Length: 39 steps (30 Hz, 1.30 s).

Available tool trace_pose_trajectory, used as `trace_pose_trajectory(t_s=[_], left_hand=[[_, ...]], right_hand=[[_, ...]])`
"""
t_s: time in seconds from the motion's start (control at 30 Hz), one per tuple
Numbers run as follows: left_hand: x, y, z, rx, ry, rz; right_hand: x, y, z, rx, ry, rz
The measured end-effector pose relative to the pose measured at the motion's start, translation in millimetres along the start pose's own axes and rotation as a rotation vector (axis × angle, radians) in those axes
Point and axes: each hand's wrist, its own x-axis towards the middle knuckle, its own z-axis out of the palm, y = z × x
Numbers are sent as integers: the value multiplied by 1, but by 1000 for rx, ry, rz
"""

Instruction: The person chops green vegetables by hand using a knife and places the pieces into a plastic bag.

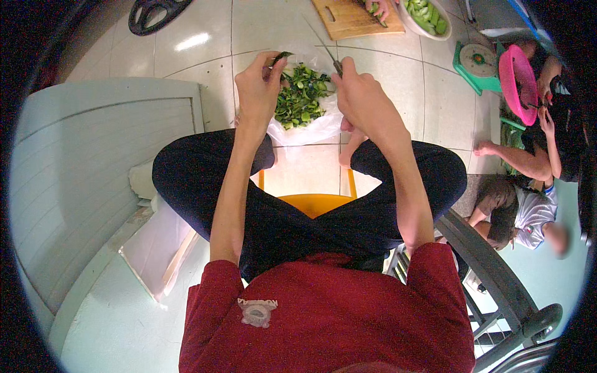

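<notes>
Beside chopped greens (300, 99), knife (328, 51) — red shirt (354, 304), lettered

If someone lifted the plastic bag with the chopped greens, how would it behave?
The plastic bag would probably sag and fold, since its edges look thin and crumpled. The loose, heaped chopped greens would likely shift or spill. The bag may slide when pushed, as the tiled floor looks smooth.
</notes>
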Motion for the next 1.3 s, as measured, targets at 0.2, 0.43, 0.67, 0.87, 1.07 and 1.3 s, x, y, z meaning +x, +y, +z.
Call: trace_pose_trajectory(t_s=[0.2, 0.43, 0.67, 0.87, 1.07, 1.3], left_hand=[[-2, 6, 3, 36, -37, 52], [-8, 1, 7, 200, -57, 308], [-8, 0, 6, 241, -31, 394], [-8, 2, 2, 168, -20, 356], [-3, -5, 0, 107, 30, 274], [0, -7, 1, 75, 51, 232]], right_hand=[[2, -10, 9, 41, -59, -23], [7, -3, 29, 8, -15, -114], [5, -2, 32, -200, -20, -124], [2, -2, 33, -232, -31, -94], [1, -5, 30, -229, -64, -84], [3, 0, 32, -272, -55, -88]])
